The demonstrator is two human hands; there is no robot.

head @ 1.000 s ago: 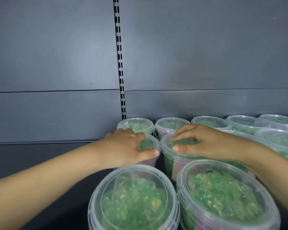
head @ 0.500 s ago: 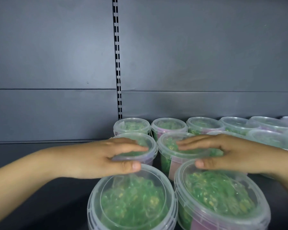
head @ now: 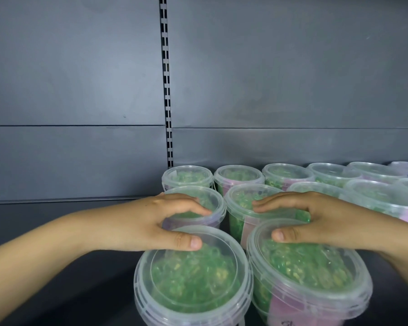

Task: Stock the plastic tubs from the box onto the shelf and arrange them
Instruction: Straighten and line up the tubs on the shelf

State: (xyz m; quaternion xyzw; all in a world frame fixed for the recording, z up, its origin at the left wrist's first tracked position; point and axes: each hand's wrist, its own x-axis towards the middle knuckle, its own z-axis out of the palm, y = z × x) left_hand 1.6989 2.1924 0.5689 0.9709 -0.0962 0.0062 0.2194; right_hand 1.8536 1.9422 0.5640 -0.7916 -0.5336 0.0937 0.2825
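Several clear plastic tubs with green contents stand in rows on the dark shelf [head: 80,290]. Nearest me are the front left tub [head: 193,283] and the front right tub [head: 309,278]. Behind them stand the middle left tub [head: 213,200] and the middle right tub [head: 242,198]. My left hand [head: 151,222] lies with its fingers on the middle left tub's lid and its thumb on the front left tub's lid. My right hand [head: 320,220] mirrors it over the two right tubs. Neither hand closes round a tub.
More tubs [head: 285,172] line the grey back panel and run off to the right. A slotted upright [head: 166,90] divides the panel. Bare shelf lies to the left of the tubs. No box is in view.
Both hands have drawn back toward me from the middle-row lids. Their thumbs now rest on the front tubs' lids, and the fingers have spread wider.
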